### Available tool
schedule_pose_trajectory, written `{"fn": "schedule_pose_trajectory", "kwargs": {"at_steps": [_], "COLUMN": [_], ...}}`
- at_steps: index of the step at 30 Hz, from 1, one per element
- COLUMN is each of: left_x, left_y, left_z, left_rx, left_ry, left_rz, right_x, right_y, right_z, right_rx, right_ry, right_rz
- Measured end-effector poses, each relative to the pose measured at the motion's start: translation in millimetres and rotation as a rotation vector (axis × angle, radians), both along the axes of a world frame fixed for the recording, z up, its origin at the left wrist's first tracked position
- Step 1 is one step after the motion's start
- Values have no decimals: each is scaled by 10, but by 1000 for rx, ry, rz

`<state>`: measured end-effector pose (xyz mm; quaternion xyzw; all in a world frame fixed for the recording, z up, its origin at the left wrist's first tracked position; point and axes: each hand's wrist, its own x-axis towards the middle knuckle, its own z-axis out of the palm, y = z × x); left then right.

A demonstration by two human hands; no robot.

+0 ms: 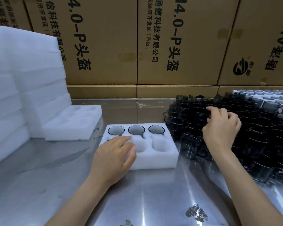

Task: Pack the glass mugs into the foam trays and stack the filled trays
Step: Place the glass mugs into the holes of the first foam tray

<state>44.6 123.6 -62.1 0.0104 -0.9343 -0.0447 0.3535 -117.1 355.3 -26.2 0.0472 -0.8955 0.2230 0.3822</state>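
Packing is judged to be about half done on the tray point(155, 158) at the centre of the frame: three mugs point(136, 129) are seated in its far row, while two pockets of the near row are seen bare and the near-left pocket is hidden beneath the left hand point(114, 154). A dark edge is glimpsed just left of that hand's fingers, so a fourth mug may be going in there, but this cannot be told for certain. The left hand is laid palm down on the tray with its fingers loosely bent; whether anything is held under it cannot be told. The right hand point(222, 126) is set upon the heap of loose mugs point(260, 144) at the right of the frame, its fingers curled among them; a closed grip on any one mug cannot be confirmed. A great many mugs are left unpacked. Empty trays are seen at the left: one spare tray point(73, 126) lies on the table point(145, 193) just beyond the tray in use, and a tall stack point(23, 75) stands in the upper left. A filled tray point(268, 96) is visible at the far right edge. By this view, no stacking of filled trays is shown.
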Motion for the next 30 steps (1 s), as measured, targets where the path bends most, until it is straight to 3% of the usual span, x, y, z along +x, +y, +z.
{"fn": "schedule_pose_trajectory", "kwargs": {"at_steps": [6, 11, 16, 26, 30], "left_x": [16, 5, 14, -24, -15], "left_y": [28, -7, 10, 25, 30], "left_z": [15, 2, -20, 31, 33], "left_rx": [136, 262, 281, 202, 179], "left_ry": [61, 162, 173, 46, 11], "left_rz": [9, -105, -114, 100, 113], "right_x": [517, 863, 1000, 875, 845], "right_y": [-402, -811, -1023, -977, -978], "right_z": [146, 29, -100, -198, -144], "right_rx": [-88, -107, -257, -50, -165], "right_ry": [300, 118, -1, -242, -348], "right_rz": [446, 833, 939, 1019, 1056]}}
